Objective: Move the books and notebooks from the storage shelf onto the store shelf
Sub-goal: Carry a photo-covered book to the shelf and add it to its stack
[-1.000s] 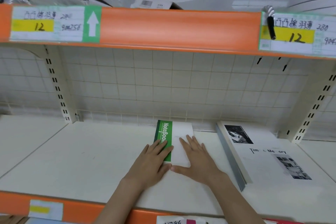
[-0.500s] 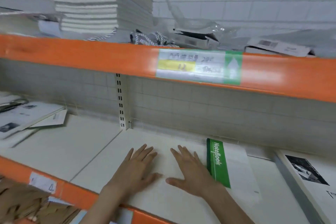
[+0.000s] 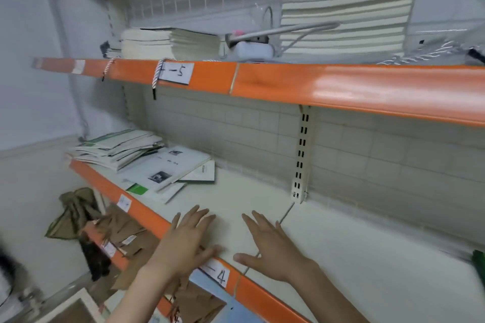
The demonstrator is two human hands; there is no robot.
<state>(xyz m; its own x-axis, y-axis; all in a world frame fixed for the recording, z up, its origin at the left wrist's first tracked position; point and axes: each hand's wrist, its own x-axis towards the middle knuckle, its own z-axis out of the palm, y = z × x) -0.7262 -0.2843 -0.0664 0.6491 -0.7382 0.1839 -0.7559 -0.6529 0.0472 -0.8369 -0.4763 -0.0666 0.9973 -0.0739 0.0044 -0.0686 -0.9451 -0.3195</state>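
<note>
A loose pile of books and notebooks lies at the far left of the white shelf board, with a white book bearing black photos and a green-edged notebook spread beside it. My left hand and my right hand hover flat and empty over the bare shelf near its orange front rail, to the right of the pile and apart from it. A green sliver of the set-down notebook shows at the right edge.
The upper shelf with an orange rail carries tall stacks of white books and smaller stacks. A slotted upright stands at the back. Brown paper bags and an olive bow lie on the lower level.
My view has swung left along the shelf. Both hands have left the green notebook and slid left, still flat and empty; the pile at the far left has come into view.
</note>
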